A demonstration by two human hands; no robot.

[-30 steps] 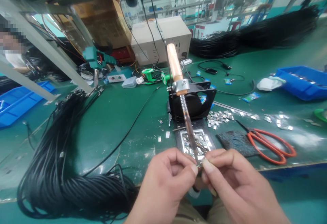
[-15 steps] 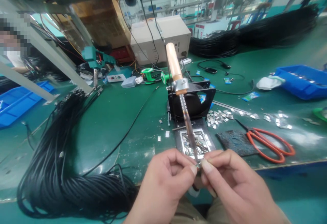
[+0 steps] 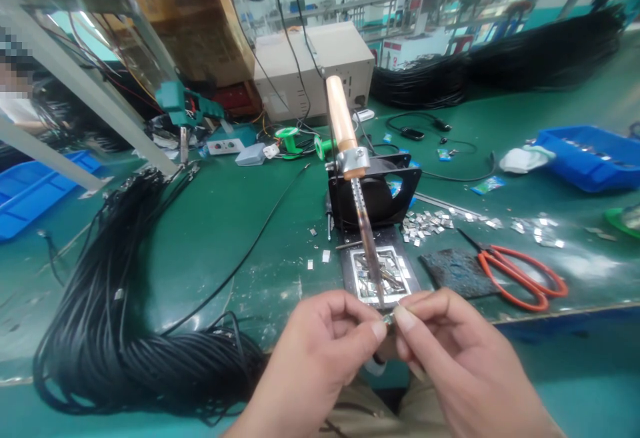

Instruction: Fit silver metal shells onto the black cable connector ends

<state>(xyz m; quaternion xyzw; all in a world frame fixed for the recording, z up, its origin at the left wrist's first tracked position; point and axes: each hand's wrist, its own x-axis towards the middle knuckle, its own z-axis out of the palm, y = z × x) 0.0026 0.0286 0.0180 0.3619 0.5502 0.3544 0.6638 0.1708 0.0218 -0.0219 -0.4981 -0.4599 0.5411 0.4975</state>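
Note:
Between my two hands is a small metal connector (image 3: 389, 319), pinched at the fingertips. My left hand (image 3: 333, 348) has thumb and forefinger closed on its left side. From the right, my right hand (image 3: 445, 345) closes thumb and forefinger against it; anything else in these fingers is hidden. A soldering iron (image 3: 367, 235) with a wooden handle (image 3: 341, 108) is clamped pointing down, its tip just above the connector and seemingly apart from it. Behind the tip, a shallow white-rimmed tray (image 3: 356, 277) holds small metal pieces.
A black fan frame (image 3: 407, 191) stands behind the iron. Orange-handled scissors (image 3: 537, 298) rest on a dark pad (image 3: 445, 271) to the right, near loose metal pieces (image 3: 427, 225). Coiled black cable (image 3: 90, 331) fills the left. A blue bin (image 3: 575, 151) stands at right.
The connector and both hands have come slightly down and away from the iron's tip, opening a small gap. Both pinches stay closed. The view has shifted a little.

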